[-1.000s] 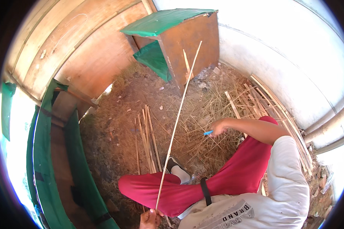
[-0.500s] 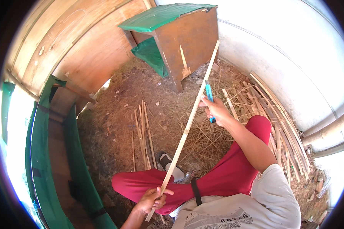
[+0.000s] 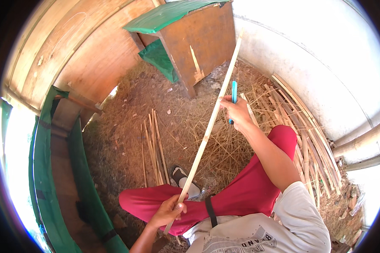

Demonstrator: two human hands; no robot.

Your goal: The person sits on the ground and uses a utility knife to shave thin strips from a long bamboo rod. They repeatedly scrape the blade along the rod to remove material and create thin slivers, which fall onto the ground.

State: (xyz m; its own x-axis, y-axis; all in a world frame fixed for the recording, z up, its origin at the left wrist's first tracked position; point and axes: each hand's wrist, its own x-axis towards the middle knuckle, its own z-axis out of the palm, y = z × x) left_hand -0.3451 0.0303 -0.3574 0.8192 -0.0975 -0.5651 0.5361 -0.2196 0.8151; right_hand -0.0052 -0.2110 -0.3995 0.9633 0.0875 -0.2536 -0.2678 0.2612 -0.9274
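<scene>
A long, pale bamboo strip (image 3: 205, 135) slants across the middle, its far end up by the brown cabinet and its near end by my lap. My left hand (image 3: 168, 212) is closed round it near the lower end, over my left thigh. Farther up, the thumb and fingertips of my right hand (image 3: 237, 113) pinch the same strip. That hand also holds a light-blue utility knife (image 3: 234, 89), upright alongside the strip; the knife's middle is hidden by my fingers. Whether its blade is out I cannot tell.
Several thin strips (image 3: 156, 147) lie on the dirt left of my foot. Fine shavings (image 3: 213, 147) cover the ground ahead. A pile of longer strips (image 3: 316, 145) rests along the white wall at right. A brown cabinet (image 3: 198, 44) stands ahead; green-covered framing (image 3: 78, 160) is at left.
My right hand, with the knife, has turned and risen slightly along the strip. The strip's far end has shifted up in the picture. My left hand still grips the lower end.
</scene>
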